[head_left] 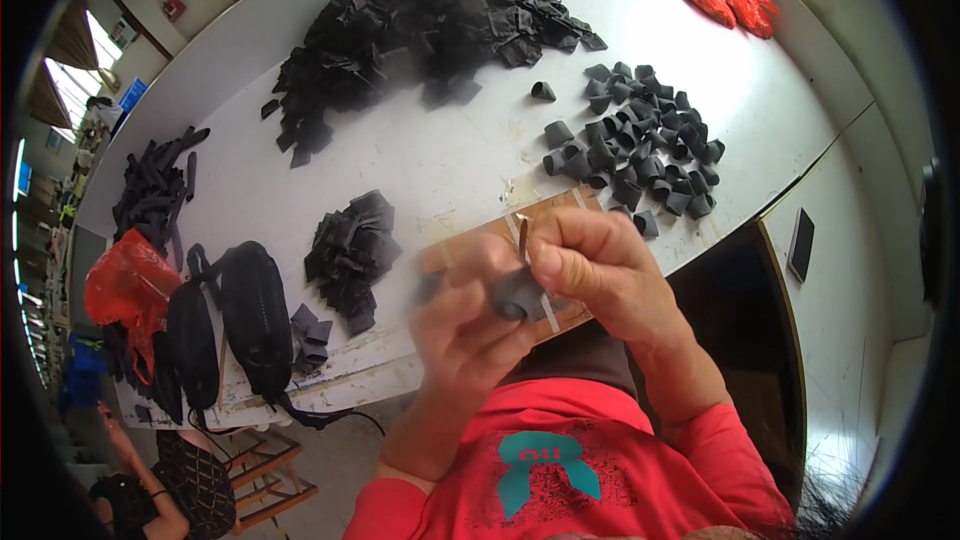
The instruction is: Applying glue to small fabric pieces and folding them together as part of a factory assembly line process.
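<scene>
In front of my chest both hands meet over a small black piece of sheet material (pixel 514 297), curled into a tube. My left hand (pixel 462 310) is closed round its left side; motion smears those fingers. My right hand (pixel 595 265) pinches its right edge between thumb and forefinger, and a thin dark strip (pixel 522 237) stands up beside the thumb. Beneath the hands lies a wooden board (pixel 575 315) at the table's near edge. Many similar curled black pieces (pixel 640 145) form a loose pile to the right, beyond the board.
A large heap of flat black pieces (pixel 430 25) covers the far table (pixel 450 155); a smaller stack (pixel 350 255) lies left of my hands. A black bag (pixel 255 315) and red plastic bag (pixel 130 280) sit at left. A phone (pixel 801 245) lies right. Another person (pixel 175 485) is at lower left.
</scene>
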A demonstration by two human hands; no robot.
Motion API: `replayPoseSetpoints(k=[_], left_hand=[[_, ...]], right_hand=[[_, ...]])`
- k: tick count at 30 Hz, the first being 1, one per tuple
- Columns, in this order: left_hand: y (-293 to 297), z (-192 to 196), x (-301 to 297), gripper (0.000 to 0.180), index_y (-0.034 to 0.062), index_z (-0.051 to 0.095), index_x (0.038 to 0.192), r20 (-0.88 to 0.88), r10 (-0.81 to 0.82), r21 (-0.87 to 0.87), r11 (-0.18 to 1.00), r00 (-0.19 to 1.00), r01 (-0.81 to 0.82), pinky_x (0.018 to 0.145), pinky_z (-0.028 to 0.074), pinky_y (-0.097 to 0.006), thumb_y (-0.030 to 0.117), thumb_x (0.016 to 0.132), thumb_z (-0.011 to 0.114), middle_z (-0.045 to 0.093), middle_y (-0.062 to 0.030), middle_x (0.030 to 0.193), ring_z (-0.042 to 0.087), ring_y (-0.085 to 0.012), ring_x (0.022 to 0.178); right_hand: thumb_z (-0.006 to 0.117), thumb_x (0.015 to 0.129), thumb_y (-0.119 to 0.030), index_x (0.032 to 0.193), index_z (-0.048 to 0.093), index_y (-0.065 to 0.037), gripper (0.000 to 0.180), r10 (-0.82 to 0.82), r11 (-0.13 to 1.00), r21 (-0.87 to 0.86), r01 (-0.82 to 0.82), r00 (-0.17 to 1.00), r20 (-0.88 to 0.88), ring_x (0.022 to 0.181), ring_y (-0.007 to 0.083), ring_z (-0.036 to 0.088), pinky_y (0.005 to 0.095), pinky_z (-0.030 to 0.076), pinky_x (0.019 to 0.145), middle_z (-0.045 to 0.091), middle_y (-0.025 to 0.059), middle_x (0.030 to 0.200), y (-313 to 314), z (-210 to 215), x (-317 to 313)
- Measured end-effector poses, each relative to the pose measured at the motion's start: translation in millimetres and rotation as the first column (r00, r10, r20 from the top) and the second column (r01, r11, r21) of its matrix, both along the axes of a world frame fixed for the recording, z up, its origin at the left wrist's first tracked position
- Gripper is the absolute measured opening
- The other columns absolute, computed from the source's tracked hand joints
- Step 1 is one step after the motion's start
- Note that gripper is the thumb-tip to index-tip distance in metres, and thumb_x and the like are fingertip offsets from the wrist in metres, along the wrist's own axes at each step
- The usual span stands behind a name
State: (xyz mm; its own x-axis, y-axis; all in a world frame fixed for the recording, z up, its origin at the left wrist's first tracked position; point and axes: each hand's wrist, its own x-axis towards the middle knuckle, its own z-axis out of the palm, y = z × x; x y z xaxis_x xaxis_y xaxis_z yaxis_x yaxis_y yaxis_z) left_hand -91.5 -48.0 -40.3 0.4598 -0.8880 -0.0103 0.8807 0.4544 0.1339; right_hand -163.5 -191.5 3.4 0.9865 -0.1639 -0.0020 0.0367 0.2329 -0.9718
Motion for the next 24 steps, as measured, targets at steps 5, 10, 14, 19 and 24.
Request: replayPoseSetpoints(k=[5,10,14,19,24], left_hand=[[-23,-26,29,0.016,-0.0009,0.052,0.100,-0.138,-0.024,0.043,0.999,0.990,0.030,0.033,0.027,-0.019,0.003,0.086,0.045,0.059,-0.0093,0.084,0.030,-0.0030,0.035],[-18,-39,24,0.016,0.0017,0.055,0.099,0.124,-0.017,0.067,0.998,0.992,0.008,0.034,0.024,-0.017,0.006,0.086,0.047,0.060,-0.0087,0.081,0.028,-0.0031,0.035],[-22,-31,24,0.015,0.0025,0.054,0.099,0.061,-0.003,0.094,0.996,0.998,-0.003,0.034,0.024,-0.017,0.006,0.085,0.050,0.059,-0.0087,0.080,0.029,-0.0033,0.037],[-29,-20,10,0.029,-0.0011,0.051,0.106,0.856,0.167,0.250,0.696,0.490,-0.673,0.052,0.038,-0.016,0.006,0.080,0.061,0.057,-0.0063,0.086,0.047,-0.0055,0.064],[-25,10,25,0.028,-0.0035,0.054,0.102,0.998,0.028,-0.061,0.692,-0.058,-0.719,0.073,0.043,-0.024,-0.001,0.075,0.061,0.058,-0.0086,0.091,0.054,-0.0145,0.083]], right_hand=[[0.056,0.086,-0.027,0.078,0.058,-0.005,0.024,0.113,0.958,0.272,-0.090,0.991,-0.073,0.052,0.0012,0.031,0.0180,0.024,0.045,0.043,-0.0070,0.060,-27,-46,33],[0.056,0.086,-0.034,0.074,0.055,-0.007,0.029,0.114,0.966,0.239,-0.102,0.993,-0.036,0.053,0.0028,0.031,0.0180,0.021,0.047,0.039,-0.0072,0.059,-20,-55,24],[0.055,0.086,-0.033,0.074,0.055,-0.005,0.031,0.142,0.970,0.211,-0.123,0.987,-0.080,0.052,0.0031,0.031,0.0192,0.023,0.046,0.041,-0.0061,0.059,-28,-52,30],[0.054,0.087,-0.030,0.075,0.056,-0.003,0.030,0.106,0.980,0.176,-0.099,0.994,-0.036,0.052,0.0054,0.037,0.0206,0.028,0.047,0.045,-0.0026,0.059,-26,-57,26],[0.056,0.084,-0.020,0.088,0.056,0.000,0.020,-0.359,0.703,-0.505,0.500,0.863,0.355,0.056,0.0164,0.049,0.0276,0.039,0.053,0.049,0.0065,0.067,-16,-50,14]])
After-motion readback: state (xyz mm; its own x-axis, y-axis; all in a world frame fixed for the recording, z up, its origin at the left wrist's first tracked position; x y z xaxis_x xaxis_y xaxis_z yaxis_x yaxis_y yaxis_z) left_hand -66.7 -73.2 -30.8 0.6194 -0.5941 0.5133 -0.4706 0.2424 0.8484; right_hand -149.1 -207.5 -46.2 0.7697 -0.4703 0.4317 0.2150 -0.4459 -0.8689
